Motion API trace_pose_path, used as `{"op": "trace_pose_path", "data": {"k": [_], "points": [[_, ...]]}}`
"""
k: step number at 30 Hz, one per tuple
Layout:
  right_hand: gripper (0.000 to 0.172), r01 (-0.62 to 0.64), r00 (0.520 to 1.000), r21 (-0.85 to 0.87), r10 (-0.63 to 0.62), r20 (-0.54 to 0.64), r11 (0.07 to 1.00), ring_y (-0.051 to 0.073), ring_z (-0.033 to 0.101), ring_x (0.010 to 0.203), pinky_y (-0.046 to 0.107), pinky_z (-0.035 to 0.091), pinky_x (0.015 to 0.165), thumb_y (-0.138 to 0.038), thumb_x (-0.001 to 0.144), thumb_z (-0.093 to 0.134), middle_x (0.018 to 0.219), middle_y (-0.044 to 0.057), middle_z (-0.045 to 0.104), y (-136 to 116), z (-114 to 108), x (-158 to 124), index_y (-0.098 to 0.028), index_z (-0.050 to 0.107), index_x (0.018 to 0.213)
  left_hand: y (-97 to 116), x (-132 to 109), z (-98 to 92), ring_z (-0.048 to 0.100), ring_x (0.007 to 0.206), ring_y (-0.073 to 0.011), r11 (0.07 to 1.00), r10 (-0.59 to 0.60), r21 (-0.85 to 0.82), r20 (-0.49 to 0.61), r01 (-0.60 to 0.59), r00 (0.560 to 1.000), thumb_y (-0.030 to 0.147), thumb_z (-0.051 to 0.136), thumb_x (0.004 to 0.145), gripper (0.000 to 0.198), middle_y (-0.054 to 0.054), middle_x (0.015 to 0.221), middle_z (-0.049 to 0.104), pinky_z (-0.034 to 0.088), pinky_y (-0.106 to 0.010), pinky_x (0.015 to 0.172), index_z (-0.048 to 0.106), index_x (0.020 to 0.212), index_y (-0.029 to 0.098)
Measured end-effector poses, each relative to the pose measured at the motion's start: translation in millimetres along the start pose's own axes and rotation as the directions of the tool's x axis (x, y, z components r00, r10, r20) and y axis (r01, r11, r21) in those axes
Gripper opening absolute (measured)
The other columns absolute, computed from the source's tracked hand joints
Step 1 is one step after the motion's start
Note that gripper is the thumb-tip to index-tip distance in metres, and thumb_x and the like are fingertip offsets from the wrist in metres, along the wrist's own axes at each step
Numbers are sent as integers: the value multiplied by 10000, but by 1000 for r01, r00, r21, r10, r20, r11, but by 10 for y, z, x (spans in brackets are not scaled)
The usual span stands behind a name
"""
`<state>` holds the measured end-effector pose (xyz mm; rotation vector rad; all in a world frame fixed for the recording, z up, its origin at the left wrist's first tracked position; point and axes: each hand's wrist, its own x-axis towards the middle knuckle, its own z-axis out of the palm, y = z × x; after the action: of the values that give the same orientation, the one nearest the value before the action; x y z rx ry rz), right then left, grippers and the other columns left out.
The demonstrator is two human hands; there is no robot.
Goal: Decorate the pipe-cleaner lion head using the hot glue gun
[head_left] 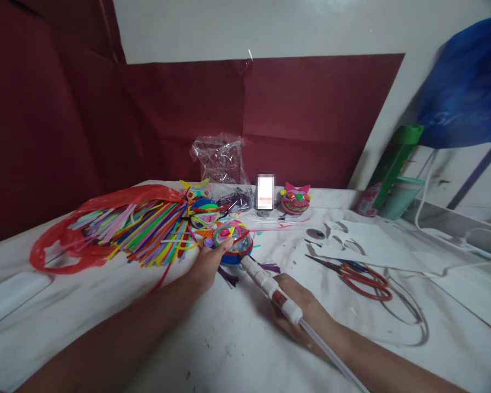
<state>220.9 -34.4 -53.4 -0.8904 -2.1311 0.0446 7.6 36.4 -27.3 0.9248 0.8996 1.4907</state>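
On the table's (237, 349) middle: left hand (207, 267) steadying a colourful paper ball (233, 243); right hand (300, 311) closed around a white glue gun (272, 286), nozzle at the ball. Gluing step, by appearance; next move calls for a steady tip. Scissors (362, 278) lie unused to the right.

Under the left hand (207, 266), the round plastic toy (233, 243) shows a blue rim with pink, green and red curls on top. In the right hand (300, 311), the white glue-gun barrel (270, 286) carries a red band. Left of the left hand, thin plastic strips (147, 229) fan out in yellow, green, pink, orange and blue from a red plastic bag (65, 240). Right of the right hand, orange-handled metal scissors (362, 278) lie on white paper.
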Motion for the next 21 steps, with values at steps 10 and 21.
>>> {"op": "trace_pose_path", "data": {"k": [10, 21], "points": [[246, 44, 999, 123, -46, 11, 991, 211, 647, 777, 300, 558, 649, -35, 741, 546, 846, 51, 642, 58, 82, -56, -225, 534, 897, 23, -54, 34, 632, 1132, -325, 998, 41, 40, 22, -42, 999, 413, 867, 565, 530, -94, 1055, 746, 421, -475, 1035, 675, 1003, 184], [275, 33, 999, 92, -35, 20, 995, 204, 622, 743, 306, 534, 623, -26, 704, 513, 835, 47, 622, 93, 82, -121, -229, 491, 889, 15, -21, 21, 610, 1171, -343, 1000, 1, 4, 16, -2, 1000, 428, 859, 569, 602, -117, 1081, 742, 419, -486, 1044, 674, 1076, 162]]}}
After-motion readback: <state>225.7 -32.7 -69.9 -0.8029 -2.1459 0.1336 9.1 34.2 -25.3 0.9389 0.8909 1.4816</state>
